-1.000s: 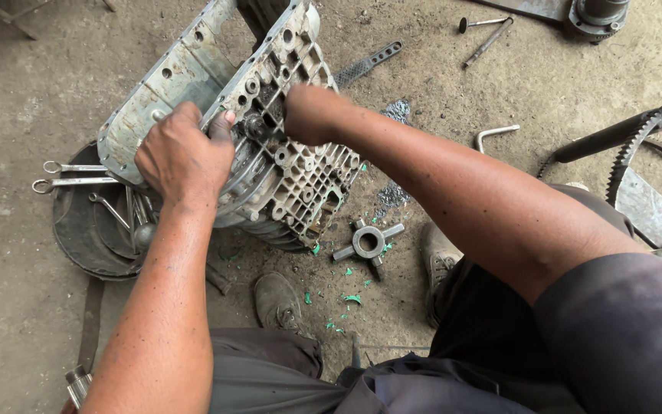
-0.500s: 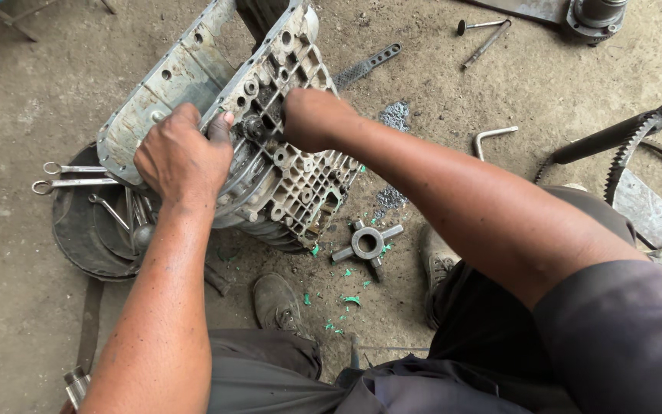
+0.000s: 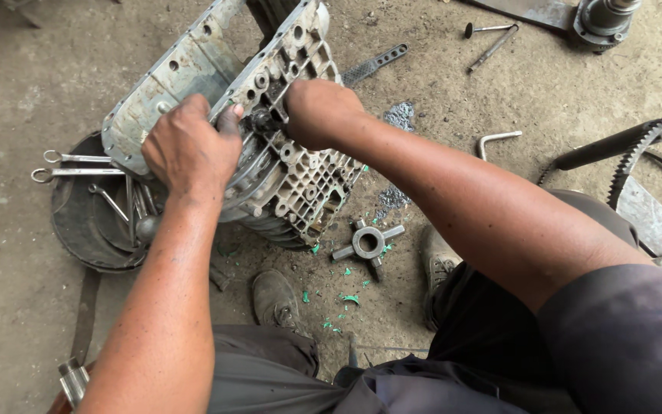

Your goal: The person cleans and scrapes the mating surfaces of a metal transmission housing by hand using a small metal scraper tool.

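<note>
The grey metal housing (image 3: 293, 176) stands tilted on the dirt floor (image 3: 438, 84), against a round black pan (image 3: 78, 222). The left hand (image 3: 189, 149) is closed over its rim; the right hand (image 3: 319, 111) is clenched on its ribbed face, arm stretched forward.

The bare concrete floor (image 3: 24, 69) is dusty and stained. A grey housing (image 3: 285, 176) stands tilted on it, beside a round black pan (image 3: 78, 230) with wrenches (image 3: 70, 165) across its rim. A cross-shaped spider (image 3: 368, 243) lies just right of the housing among green flakes (image 3: 350, 298). Further off lie a bent hex key (image 3: 496, 139), a flat bar (image 3: 377, 63) and a toothed belt (image 3: 634, 153).
</note>
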